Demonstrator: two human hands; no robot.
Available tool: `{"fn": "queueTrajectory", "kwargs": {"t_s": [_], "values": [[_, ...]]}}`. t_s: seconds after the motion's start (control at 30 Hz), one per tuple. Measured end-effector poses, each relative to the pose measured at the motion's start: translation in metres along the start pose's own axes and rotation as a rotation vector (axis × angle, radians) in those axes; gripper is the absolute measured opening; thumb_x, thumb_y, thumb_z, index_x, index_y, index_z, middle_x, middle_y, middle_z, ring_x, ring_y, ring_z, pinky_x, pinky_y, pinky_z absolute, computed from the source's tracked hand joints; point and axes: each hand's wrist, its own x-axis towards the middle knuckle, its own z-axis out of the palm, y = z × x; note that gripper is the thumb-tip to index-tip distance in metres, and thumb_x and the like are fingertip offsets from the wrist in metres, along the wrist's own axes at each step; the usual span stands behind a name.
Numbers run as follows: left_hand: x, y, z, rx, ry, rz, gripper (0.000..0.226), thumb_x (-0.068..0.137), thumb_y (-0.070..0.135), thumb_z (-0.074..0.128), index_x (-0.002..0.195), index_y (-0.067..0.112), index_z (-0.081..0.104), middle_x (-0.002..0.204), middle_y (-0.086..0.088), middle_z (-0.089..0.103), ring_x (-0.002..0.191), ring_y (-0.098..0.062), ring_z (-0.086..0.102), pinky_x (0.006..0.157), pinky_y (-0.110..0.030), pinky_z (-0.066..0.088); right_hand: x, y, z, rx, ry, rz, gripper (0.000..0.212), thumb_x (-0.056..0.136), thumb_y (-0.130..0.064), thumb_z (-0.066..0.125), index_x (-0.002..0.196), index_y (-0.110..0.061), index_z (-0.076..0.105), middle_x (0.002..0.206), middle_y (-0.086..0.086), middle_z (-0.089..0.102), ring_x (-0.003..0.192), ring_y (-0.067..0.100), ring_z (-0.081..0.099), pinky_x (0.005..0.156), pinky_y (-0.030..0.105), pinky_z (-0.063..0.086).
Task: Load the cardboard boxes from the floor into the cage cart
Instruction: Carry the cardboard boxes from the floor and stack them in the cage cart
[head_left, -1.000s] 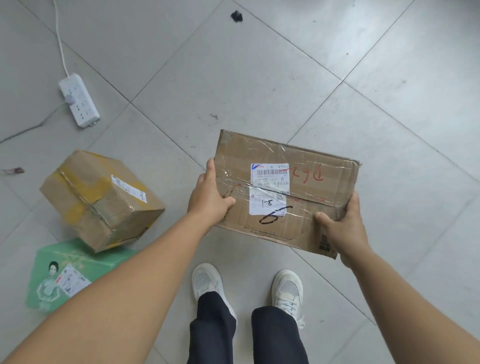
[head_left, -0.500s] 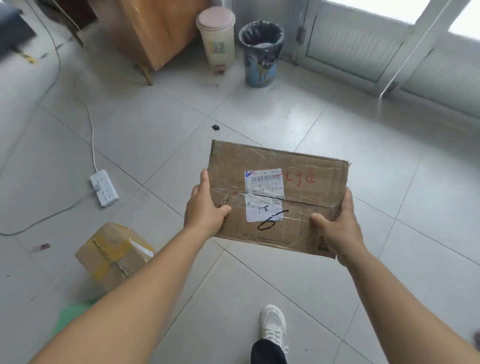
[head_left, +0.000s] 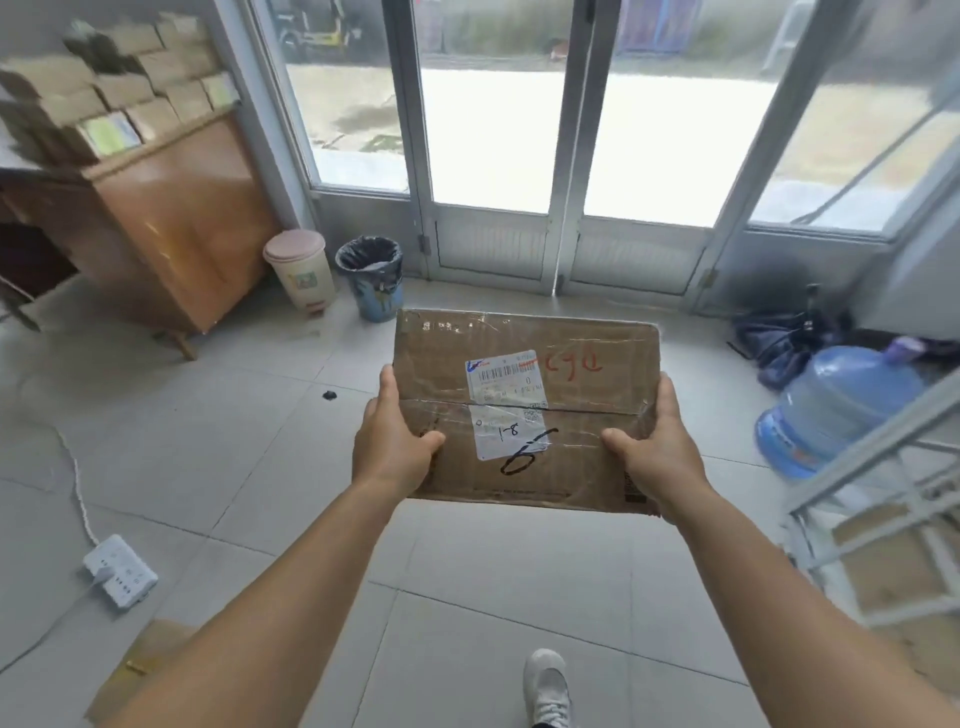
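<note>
Head view shows that the scene has changed much in one second: before, the camera looked straight down at the tiles and the shoes; now it looks forward across the room to the glass doors (head_left: 519, 130). The flat cardboard box (head_left: 524, 410) is held the same way as before, but it is lifted, clear of the floor, in front of the person.

The left hand (head_left: 395, 447) grips the left edge of the box, thumb on the top face and fingers hidden under it. The right hand (head_left: 657, 452) grips the right edge in the same manner. Both hands are closed firmly around the box, which lies nearly level with its label (head_left: 506, 384) up.

At the right edge a white frame of bars, the cage cart (head_left: 872, 499), has come into view, near the right arm. Behind it, farther right, lies a blue water bottle (head_left: 831, 405). At the near left a brown box (head_left: 140, 665) remains on the floor, partly hidden by the left arm, beside a white power strip (head_left: 120, 570).

I judge that the picking up is finished and the carrying is in hand. The next move probably calls for a turn to the right, then lifting the box over the cart's bars.
</note>
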Motion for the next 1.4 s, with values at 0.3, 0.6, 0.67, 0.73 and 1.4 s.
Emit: {"fn": "queueTrajectory", "kwargs": {"t_s": [0.3, 0.6, 0.67, 0.73, 1.4], "values": [[-0.091, 0.129, 0.02, -0.081, -0.118, 0.307, 0.097, 0.084, 0.017, 0.07, 0.154, 0.028, 0.005, 0.137, -0.003, 0.046, 0.122, -0.024, 0.047, 0.099, -0.04, 0.045, -0.101, 0.002, -0.166, 0.06, 0.294, -0.021, 0.094, 0.088, -0.019, 0.069, 0.155, -0.038, 0.005, 0.14, -0.006, 0.05, 0.123, 0.024, 0.052, 0.101, 0.045, 0.047], [-0.211, 0.258, 0.078, -0.185, -0.246, 0.567, 0.095, 0.08, 0.018, 0.072, 0.153, 0.031, 0.013, 0.135, -0.002, 0.049, 0.123, -0.025, 0.047, 0.101, -0.048, 0.044, -0.214, 0.033, -0.339, 0.042, 0.597, -0.031, 0.086, 0.09, -0.019, 0.069, 0.153, -0.037, 0.012, 0.135, -0.006, 0.051, 0.124, 0.024, 0.051, 0.105, 0.046, 0.043], [-0.246, 0.283, 0.092, -0.205, -0.279, 0.611, 0.095, 0.08, 0.018, 0.072, 0.152, 0.033, 0.013, 0.133, -0.002, 0.05, 0.122, -0.025, 0.048, 0.101, -0.047, 0.044, -0.241, 0.047, -0.375, 0.027, 0.663, -0.029, 0.087, 0.088, -0.022, 0.071, 0.151, -0.041, 0.014, 0.138, -0.003, 0.052, 0.124, 0.025, 0.052, 0.105, 0.049, 0.044], [-0.282, 0.305, 0.106, -0.212, -0.316, 0.649, 0.095, 0.081, 0.018, 0.071, 0.153, 0.033, 0.011, 0.135, -0.002, 0.05, 0.122, -0.025, 0.048, 0.101, -0.046, 0.043, -0.268, 0.063, -0.409, 0.014, 0.718, -0.023, 0.088, 0.086, -0.028, 0.072, 0.149, -0.042, 0.013, 0.142, -0.001, 0.049, 0.128, 0.026, 0.05, 0.104, 0.051, 0.044], [-0.574, 0.449, 0.297, -0.153, -0.922, 1.029, 0.084, 0.083, 0.022, 0.071, 0.149, 0.028, 0.02, 0.116, 0.006, 0.056, 0.091, -0.015, 0.052, 0.075, -0.032, 0.046, -0.51, 0.235, -0.591, -0.004, 1.263, 0.477, 0.085, 0.093, -0.03, 0.063, 0.156, -0.031, 0.006, 0.154, -0.002, 0.036, 0.114, 0.023, 0.055, 0.075, 0.031, 0.041]]}}
